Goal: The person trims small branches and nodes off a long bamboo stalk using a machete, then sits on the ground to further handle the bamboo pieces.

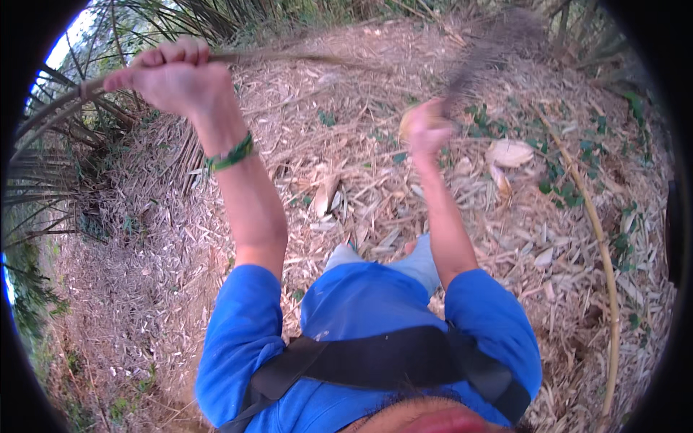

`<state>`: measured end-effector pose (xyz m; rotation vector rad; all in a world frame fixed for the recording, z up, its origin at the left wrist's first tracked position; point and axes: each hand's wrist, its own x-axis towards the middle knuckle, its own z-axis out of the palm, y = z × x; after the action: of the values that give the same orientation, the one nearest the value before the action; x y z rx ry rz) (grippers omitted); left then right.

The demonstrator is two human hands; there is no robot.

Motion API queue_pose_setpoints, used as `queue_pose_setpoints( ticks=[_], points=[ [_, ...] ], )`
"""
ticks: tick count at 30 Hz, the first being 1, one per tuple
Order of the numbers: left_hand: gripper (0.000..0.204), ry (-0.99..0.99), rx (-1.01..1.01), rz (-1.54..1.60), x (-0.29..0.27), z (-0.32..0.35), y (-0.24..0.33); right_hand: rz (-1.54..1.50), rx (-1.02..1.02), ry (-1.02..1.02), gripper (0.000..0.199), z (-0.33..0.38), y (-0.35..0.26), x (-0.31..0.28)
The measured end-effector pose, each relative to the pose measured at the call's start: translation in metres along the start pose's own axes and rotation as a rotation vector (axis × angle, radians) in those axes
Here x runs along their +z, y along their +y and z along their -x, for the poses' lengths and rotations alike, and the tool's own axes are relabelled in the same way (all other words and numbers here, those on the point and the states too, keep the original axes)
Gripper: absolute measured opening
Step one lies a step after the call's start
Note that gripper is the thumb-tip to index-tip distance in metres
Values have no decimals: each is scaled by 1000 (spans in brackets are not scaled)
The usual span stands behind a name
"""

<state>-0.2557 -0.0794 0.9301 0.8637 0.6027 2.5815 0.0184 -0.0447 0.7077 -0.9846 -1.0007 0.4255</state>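
The left hand (173, 76), up at about ten o'clock in the view, is closed in a fist around a thin stalk (289, 58). The stalk's long axis runs nearly level across the top of the picture: one end pokes out past the knuckles toward nine o'clock, among the dark palm leaves (50, 144), and the rest stretches toward two o'clock with a slight sag. A green band (231, 155) circles the left wrist.

The right hand (427, 126), near twelve o'clock of centre, is blurred. It looks curled around something dark, a smeared tool (480, 58) that slants up toward one o'clock, but the blur hides what it is and how firmly it is gripped. Whether the stalk's far end meets that tool cannot be told.

Below the hands the ground (361, 180) is covered with dry straw and pale fallen leaves. A long yellow bamboo cane (610, 289) lies at three to five o'clock, well apart from both hands, its axis running roughly twelve to six. Blue sleeves (245, 325) and a black strap (375, 357) fill the six o'clock edge.
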Motion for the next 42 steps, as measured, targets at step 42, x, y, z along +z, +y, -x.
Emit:
queue_pose_setpoints(
  ticks=[42],
  points=[
    [27, -532, 242, -1603, -335, 14, 9, 332, 1304, -719, 6, 184, 151, -95]
  ],
)
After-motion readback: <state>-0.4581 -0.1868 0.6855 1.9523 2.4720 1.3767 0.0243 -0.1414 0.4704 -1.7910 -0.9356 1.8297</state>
